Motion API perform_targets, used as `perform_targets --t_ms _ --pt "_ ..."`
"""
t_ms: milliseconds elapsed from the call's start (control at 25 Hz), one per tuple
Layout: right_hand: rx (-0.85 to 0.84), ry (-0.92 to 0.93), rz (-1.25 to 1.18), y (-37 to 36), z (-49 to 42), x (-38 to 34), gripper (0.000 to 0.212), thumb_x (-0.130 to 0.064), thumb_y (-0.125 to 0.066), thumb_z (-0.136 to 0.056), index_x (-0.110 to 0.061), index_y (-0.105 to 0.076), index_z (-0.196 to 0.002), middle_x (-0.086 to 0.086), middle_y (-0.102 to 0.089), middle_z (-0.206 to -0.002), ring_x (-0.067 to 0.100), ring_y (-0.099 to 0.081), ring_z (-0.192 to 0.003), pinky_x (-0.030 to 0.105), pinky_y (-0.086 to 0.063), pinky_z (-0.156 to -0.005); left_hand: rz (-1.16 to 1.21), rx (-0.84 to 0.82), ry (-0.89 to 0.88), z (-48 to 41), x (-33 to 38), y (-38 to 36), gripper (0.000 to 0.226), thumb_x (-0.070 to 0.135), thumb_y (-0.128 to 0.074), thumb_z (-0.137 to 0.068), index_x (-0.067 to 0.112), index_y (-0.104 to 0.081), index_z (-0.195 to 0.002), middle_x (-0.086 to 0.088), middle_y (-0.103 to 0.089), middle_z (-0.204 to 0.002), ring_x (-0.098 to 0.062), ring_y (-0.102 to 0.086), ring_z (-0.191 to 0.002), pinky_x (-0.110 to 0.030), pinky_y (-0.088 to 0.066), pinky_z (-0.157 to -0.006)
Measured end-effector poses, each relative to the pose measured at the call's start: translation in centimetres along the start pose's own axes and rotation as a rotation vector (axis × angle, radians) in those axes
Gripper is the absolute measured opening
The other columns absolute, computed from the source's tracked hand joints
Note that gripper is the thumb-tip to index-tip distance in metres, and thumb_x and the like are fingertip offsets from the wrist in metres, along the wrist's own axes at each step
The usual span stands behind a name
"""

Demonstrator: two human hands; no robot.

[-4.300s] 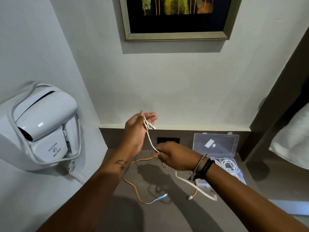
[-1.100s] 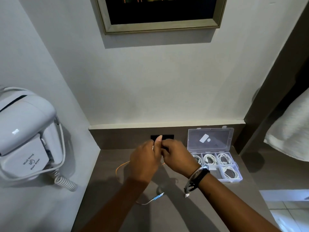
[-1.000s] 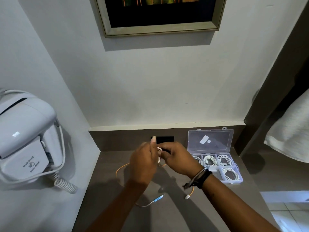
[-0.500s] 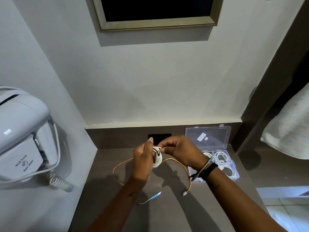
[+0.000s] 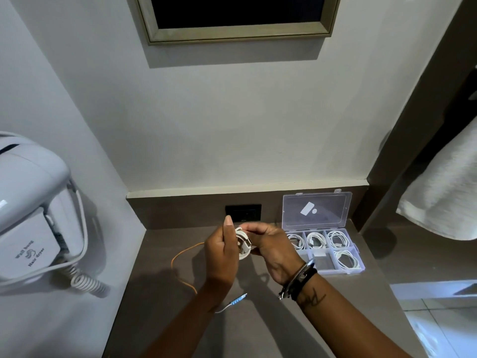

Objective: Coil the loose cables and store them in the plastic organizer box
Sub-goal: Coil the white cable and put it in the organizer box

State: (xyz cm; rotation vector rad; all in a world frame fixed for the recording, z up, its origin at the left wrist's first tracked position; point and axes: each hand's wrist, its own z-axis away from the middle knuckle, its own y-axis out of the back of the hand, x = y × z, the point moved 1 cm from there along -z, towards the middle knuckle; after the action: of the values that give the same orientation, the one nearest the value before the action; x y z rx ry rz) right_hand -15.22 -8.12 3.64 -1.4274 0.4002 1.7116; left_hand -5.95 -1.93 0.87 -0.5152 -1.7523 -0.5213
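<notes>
A white cable is wound into a small coil and held above the brown counter between my two hands. My left hand grips its left side with the index finger raised. My right hand pinches the coil's right side. An orange cable lies loose on the counter under my hands, its blue-tipped white end near my left forearm. The clear plastic organizer box stands open at the right, with coiled white cables in several compartments.
A wall-mounted white hair dryer with a curly cord hangs on the left wall. A black socket plate sits in the backsplash. A white towel hangs at the right. A framed picture hangs above.
The long white cable that hung between my hands is now wound into a tight coil. Both hands have come down close together over the counter, and the view has tilted downward.
</notes>
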Motion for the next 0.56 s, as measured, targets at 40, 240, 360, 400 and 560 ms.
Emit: perform_targets --t_ms 40,240,360,400,560 --pt "-0.015 -0.034 -0.024 0.1 0.0 0.0 0.011 -0.01 -0.066 -0.086 -0.007 -0.075 -0.091 0.01 -0.073 -0.083 0.017 -0.064 -0.07 0.027 -0.052 -0.064 -0.011 -0.001 0.001 0.2 -0.1 0.0 0.052 0.044 -0.042 -0.096 0.011 -0.047 -0.057 0.003 -0.047 -0.05 -0.009 -0.043 -0.051 -0.032 -0.04 -0.049" --pt "-0.039 -0.264 0.019 -0.1 0.1 0.5 0.018 -0.008 -0.057 -0.088 -0.017 -0.071 -0.081 0.001 -0.067 -0.069 0.009 -0.055 -0.056 0.023 -0.034 -0.049 -0.025 -0.034 0.049 0.3 -0.6 0.2 0.053 0.045 -0.04 -0.098 0.017 -0.047 -0.053 0.008 -0.045 -0.048 -0.009 -0.041 -0.05 -0.028 -0.038 -0.05" --pt "-0.184 -0.389 0.065 0.1 0.5 0.2 0.021 -0.015 -0.049 -0.087 -0.022 -0.066 -0.076 -0.006 -0.066 -0.064 0.005 -0.057 -0.053 0.022 -0.028 -0.049 0.045 -0.131 0.191 0.5 -1.6 0.3 0.069 0.054 -0.039 -0.095 -0.008 -0.051 -0.068 -0.012 -0.048 -0.058 -0.02 -0.045 -0.055 -0.032 -0.041 -0.052" --pt "-0.227 -0.427 0.044 0.2 0.5 0.0 0.023 -0.016 -0.047 -0.088 -0.022 -0.065 -0.076 -0.006 -0.069 -0.062 0.007 -0.061 -0.053 0.022 -0.03 -0.048 0.06 -0.168 0.258 0.5 -1.9 0.4 0.072 0.056 -0.04 -0.094 -0.012 -0.051 -0.074 -0.016 -0.049 -0.059 -0.022 -0.047 -0.053 -0.031 -0.042 -0.048" --pt "-0.321 -0.483 0.001 0.9 0.6 0.5 0.028 -0.017 -0.042 -0.091 -0.019 -0.068 -0.08 0.001 -0.073 -0.074 0.018 -0.066 -0.069 0.025 -0.038 -0.054 0.07 -0.189 0.316 0.7 -2.0 0.7 0.055 0.057 -0.043 -0.089 0.01 -0.048 -0.061 -0.011 -0.045 -0.054 -0.02 -0.044 -0.049 -0.029 -0.036 -0.045"
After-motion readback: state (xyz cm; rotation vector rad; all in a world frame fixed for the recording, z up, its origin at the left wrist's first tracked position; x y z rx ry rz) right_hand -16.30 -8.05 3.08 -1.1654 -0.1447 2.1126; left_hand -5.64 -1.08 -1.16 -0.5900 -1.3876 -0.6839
